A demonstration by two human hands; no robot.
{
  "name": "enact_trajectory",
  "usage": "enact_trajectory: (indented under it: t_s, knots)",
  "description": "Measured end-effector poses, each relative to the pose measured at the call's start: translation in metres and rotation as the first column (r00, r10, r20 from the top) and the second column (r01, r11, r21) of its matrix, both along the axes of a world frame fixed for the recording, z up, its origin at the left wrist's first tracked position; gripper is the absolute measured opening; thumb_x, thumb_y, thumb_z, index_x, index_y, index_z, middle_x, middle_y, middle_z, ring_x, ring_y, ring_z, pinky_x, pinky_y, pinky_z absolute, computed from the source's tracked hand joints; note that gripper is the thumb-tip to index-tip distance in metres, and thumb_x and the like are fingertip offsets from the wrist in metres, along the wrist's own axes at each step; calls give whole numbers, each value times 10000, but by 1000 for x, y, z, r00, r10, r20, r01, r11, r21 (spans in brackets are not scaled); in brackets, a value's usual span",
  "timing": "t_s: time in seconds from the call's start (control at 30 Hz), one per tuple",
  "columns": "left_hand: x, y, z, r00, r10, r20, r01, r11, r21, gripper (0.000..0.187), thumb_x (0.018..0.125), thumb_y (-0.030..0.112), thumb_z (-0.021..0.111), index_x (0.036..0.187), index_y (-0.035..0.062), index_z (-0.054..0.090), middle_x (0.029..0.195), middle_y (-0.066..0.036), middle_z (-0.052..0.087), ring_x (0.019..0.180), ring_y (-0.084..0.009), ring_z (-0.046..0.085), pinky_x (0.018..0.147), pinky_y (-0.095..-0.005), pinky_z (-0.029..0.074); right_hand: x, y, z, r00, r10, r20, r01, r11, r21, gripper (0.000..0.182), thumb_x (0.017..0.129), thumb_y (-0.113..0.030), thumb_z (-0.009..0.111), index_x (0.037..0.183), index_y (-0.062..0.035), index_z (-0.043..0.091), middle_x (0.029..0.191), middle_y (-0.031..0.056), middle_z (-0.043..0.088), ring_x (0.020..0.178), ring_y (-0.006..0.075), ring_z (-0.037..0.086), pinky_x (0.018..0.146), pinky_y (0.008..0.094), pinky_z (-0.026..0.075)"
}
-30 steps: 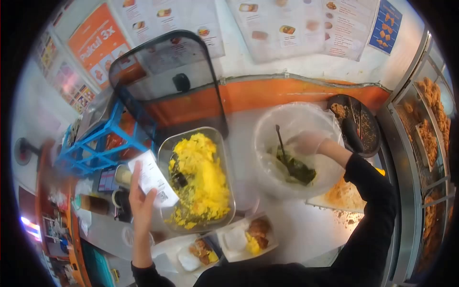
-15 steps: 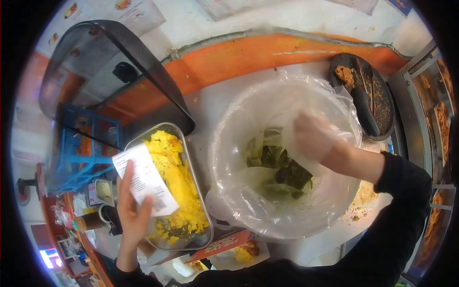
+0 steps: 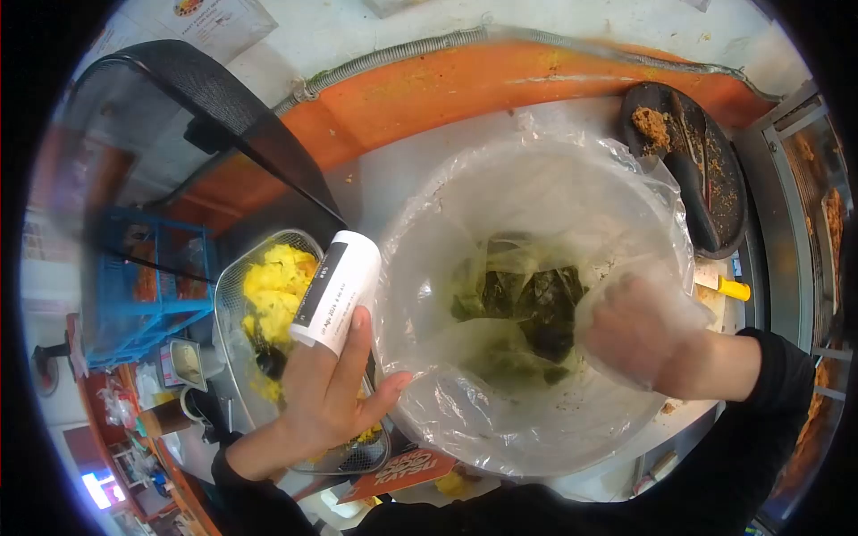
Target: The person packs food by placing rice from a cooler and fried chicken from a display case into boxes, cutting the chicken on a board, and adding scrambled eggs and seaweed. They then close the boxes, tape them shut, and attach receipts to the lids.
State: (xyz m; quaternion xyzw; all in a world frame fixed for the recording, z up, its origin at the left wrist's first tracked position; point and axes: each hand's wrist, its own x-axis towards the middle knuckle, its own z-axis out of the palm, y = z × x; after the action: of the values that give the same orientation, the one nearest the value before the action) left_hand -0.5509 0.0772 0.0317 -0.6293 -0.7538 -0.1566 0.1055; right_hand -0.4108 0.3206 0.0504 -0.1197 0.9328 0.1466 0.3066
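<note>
My left hand (image 3: 326, 393) holds a curled white receipt (image 3: 344, 281) between its fingers, thumb spread aside. It is above a wire-mesh basket (image 3: 223, 295) of yellow, egg-like food (image 3: 273, 281). Beside it stands a large round tub lined with a clear plastic bag (image 3: 420, 241). Dark green leaves (image 3: 532, 308) lie at the bottom, partly under cloudy plastic. My right hand (image 3: 648, 335) is over the tub's right side, with thin clear plastic around it. Motion blur hides its fingers, so whether it grips anything does not show.
At the back right, a dark stone mortar (image 3: 728, 192) holds a pestle and brown crumbs. A yellow-handled tool (image 3: 733, 288) lies below it. A dark mesh food cover (image 3: 232, 112) stands at left, near a blue plastic crate (image 3: 130, 308). A glass display case (image 3: 809, 179) borders the right.
My left hand has moved right and up, and the receipt, flat before, is now curled. My right hand has shifted right and down, from over the tub's middle towards its right side.
</note>
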Motion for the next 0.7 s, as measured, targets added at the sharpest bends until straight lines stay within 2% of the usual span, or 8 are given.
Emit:
enact_trajectory:
  t_s: [0.1, 0.17, 0.27, 0.3, 0.37, 0.47, 0.6, 0.7]
  knots:
    - [0, 0, -3, 998, 26, 56, -28, 999, 21, 670, 693, 253, 664, 1173, -121, 383, 1030, -260, 485, 862, -360, 526, 717, -386, 446, 6, 13, -31, 990, 47, -131, -69, 983, -171, 78, 689, -115, 526, 690, -95, 601, 593, 17, 546, 629, 182, 568, 564, 298, 415]
    - [-1, 0, -4, 994, 53, 94, -57, 998, 36, 675, 693, 236, 654, 1186, -125, 366, 1030, -267, 478, 840, -363, 526, 716, -379, 444, 19, 27, -44, 803, 152, -577, -407, 847, -343, 84, 674, -74, 514, 638, -49, 585, 635, 49, 569, 636, 217, 563, 576, 315, 430]
    - [-1, 3, -2, 977, 89, 193, -96, 995, 24, 701, 689, 222, 650, 1207, -128, 333, 1044, -290, 454, 845, -372, 521, 719, -376, 443, 26, 28, -34, 920, 220, -325, -301, 927, -223, 78, 670, -79, 507, 617, -64, 563, 620, 50, 556, 617, 214, 559, 574, 319, 432]
    - [-1, 3, -3, 976, 94, 196, -101, 994, 27, 701, 689, 222, 650, 1207, -128, 333, 1044, -290, 454, 845, -372, 521, 719, -376, 443, 21, 27, -35, 919, 227, -322, -306, 926, -221, 78, 670, -79, 507, 617, -64, 563, 620, 50, 556, 617, 214, 559, 574, 319, 432]
    - [-2, 3, -5, 973, 66, 223, -79, 996, 52, 724, 688, 215, 646, 1223, -131, 303, 1063, -310, 424, 879, -384, 508, 737, -375, 439, 7, 21, -38, 993, 26, -116, -64, 940, -334, 85, 664, -93, 498, 598, -75, 548, 599, 49, 537, 598, 205, 555, 558, 313, 424]
    - [-2, 5, -2, 971, 82, 224, -94, 995, 44, 747, 669, 201, 649, 1233, -127, 287, 1073, -323, 406, 920, -393, 492, 759, -377, 432, 17, 26, -45, 992, 127, -19, -127, 956, -263, 80, 653, -110, 497, 595, -82, 544, 591, 53, 531, 576, 201, 544, 535, 305, 406]
    - [-2, 6, -2, 955, 106, 277, -114, 993, 14, 769, 648, 184, 647, 1245, -121, 270, 1083, -323, 403, 945, -403, 480, 780, -379, 424, 19, 33, -47, 992, 97, -81, -113, 966, -232, 79, 636, -122, 507, 583, -82, 549, 583, 62, 539, 541, 203, 530, 513, 299, 389]
    - [-2, 6, -2, 950, 97, 295, -108, 994, 19, 786, 637, 168, 639, 1261, -106, 247, 1101, -325, 394, 954, -410, 478, 787, -381, 422, 16, 34, -56, 974, 123, -191, -182, 926, -331, 68, 620, -130, 518, 609, -75, 557, 571, 59, 532, 518, 210, 510, 500, 302, 377]
